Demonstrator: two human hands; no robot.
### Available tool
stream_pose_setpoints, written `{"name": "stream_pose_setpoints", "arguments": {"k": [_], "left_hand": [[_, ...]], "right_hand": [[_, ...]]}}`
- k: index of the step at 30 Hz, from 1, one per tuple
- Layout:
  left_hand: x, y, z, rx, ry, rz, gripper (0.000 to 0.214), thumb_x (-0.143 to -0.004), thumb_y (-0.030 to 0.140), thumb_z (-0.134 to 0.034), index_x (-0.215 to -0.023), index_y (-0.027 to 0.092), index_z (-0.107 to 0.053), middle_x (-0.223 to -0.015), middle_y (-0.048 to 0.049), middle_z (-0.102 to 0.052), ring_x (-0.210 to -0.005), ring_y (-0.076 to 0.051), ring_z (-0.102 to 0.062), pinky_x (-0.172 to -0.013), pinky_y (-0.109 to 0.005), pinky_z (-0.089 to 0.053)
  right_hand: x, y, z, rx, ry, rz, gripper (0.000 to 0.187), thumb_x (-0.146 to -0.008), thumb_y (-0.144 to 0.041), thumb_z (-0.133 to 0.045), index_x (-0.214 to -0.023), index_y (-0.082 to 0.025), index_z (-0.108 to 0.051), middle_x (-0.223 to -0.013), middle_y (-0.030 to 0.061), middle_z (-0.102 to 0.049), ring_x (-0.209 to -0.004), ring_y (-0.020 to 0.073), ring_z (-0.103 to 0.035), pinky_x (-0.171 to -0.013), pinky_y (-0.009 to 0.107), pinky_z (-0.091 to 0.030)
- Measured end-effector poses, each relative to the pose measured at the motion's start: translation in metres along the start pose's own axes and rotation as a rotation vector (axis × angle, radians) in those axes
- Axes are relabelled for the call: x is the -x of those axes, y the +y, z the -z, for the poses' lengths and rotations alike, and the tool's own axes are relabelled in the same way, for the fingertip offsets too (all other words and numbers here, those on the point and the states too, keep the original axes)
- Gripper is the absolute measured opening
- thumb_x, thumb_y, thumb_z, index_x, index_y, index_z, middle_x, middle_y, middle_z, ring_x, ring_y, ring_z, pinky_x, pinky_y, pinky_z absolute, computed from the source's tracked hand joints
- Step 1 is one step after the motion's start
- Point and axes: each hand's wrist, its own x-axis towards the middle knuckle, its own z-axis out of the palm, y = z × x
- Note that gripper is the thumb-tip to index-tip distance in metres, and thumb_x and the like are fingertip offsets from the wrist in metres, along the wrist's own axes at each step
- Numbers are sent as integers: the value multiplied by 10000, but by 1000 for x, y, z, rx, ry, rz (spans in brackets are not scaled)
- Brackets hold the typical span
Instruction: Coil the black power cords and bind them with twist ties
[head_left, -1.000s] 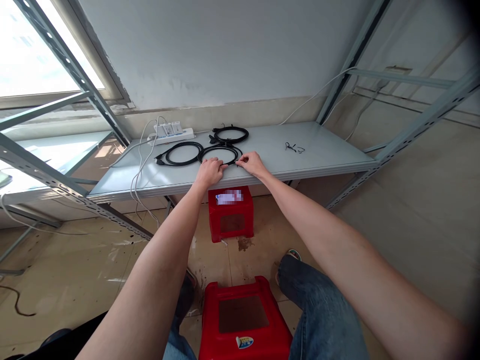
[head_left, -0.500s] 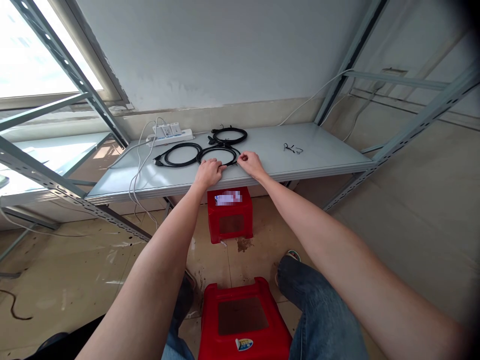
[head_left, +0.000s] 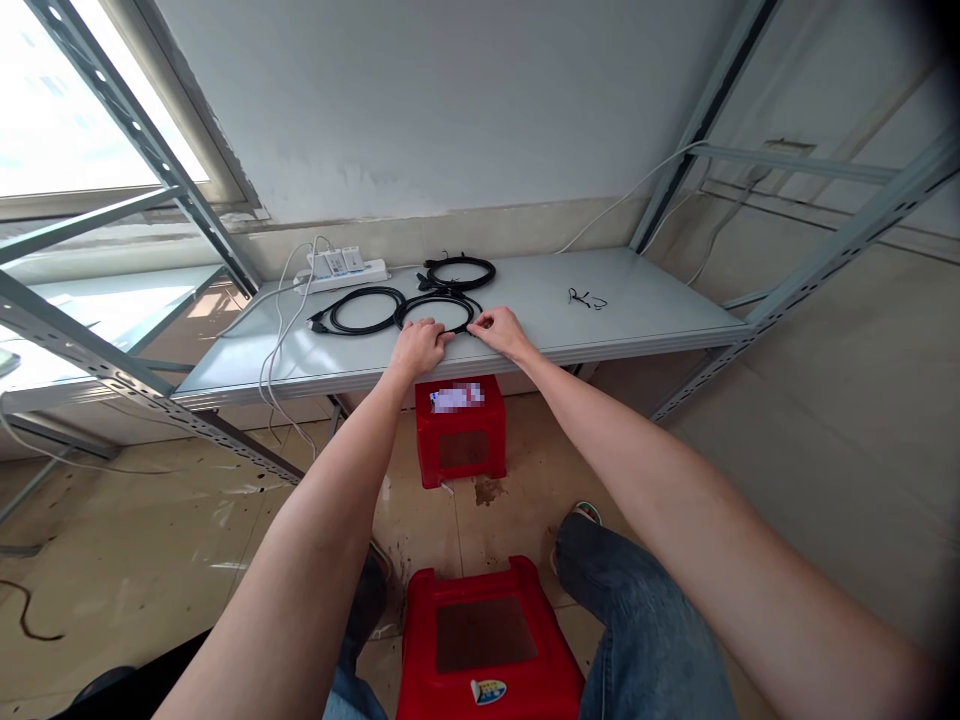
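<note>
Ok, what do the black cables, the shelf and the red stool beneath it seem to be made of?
Black cables: probably rubbery plastic, fairly smooth, judging by their smooth, round coils.
Shelf: likely metal with grey paint, going by its smooth, flat surface and slotted frame.
Red stool: apparently moulded plastic, slightly shiny, with even colour and rounded edges.

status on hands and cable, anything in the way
Left hand and right hand at near edge of black cable coil, grips unclear. Coil flat on shelf. Other coils close by, nothing visibly blocking.
</note>
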Motion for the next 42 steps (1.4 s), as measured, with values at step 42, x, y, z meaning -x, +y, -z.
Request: {"name": "stream_pose_setpoints", "arguments": {"k": [42], "left_hand": [[0,-3,-7,34,51,-40,425,-1059,364,-360,-917,176,-713,-1022,-147,-713,-1037,-306,-667,-925,-421,-436]], "right_hand": [[-28,86,135,-14,507,-534,97,-784,-248,-625,-713,-196,-666,-733,74,-704,-704,197,-612,-682,283,-453]]}}
